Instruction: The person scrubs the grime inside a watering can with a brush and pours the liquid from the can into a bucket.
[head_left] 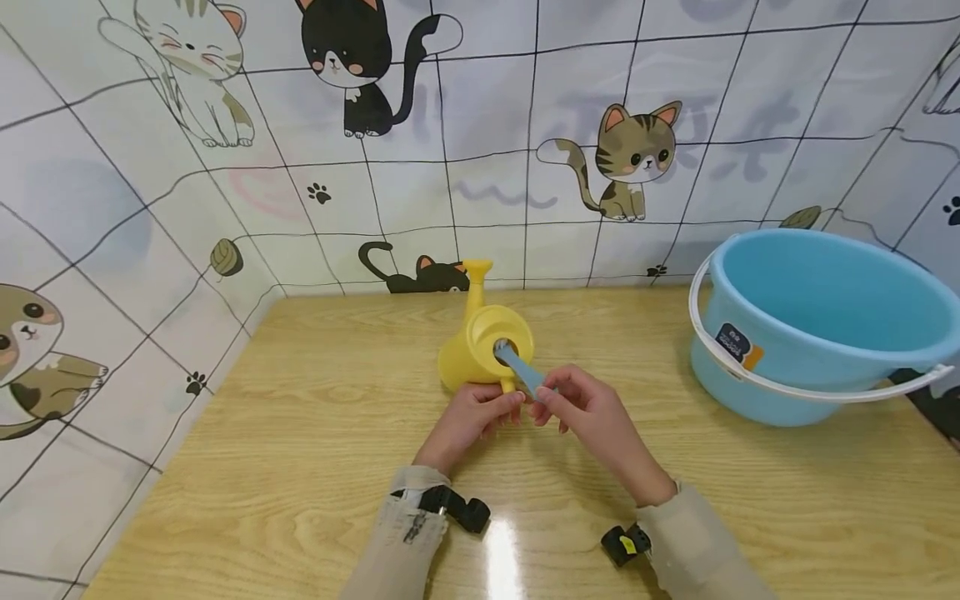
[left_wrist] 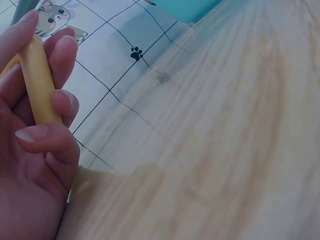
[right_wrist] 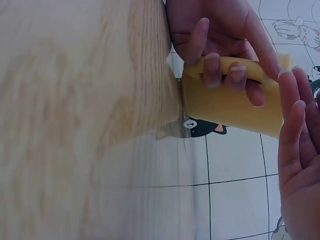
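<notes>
A yellow watering can [head_left: 459, 364] stands on the wooden table, its round opening facing up toward the head camera and its spout pointing to the wall. My left hand [head_left: 474, 414] grips the can's handle [left_wrist: 40, 82], with the fingers wrapped round it in the left wrist view. My right hand [head_left: 588, 410] pinches a slim blue-grey tool [head_left: 522, 371] between thumb and fingers. That tool slants into the opening, where its far end is partly hidden inside the can. In the right wrist view, the right fingers [right_wrist: 292, 140] are close beside the handle.
To the right on the table [head_left: 322, 467] stands a large light-blue bucket [head_left: 757, 400] with a white carrying handle [head_left: 708, 342] hanging over its front. Behind and at the left rises a wall covering [head_left: 487, 192] printed with cats and grid lines.
</notes>
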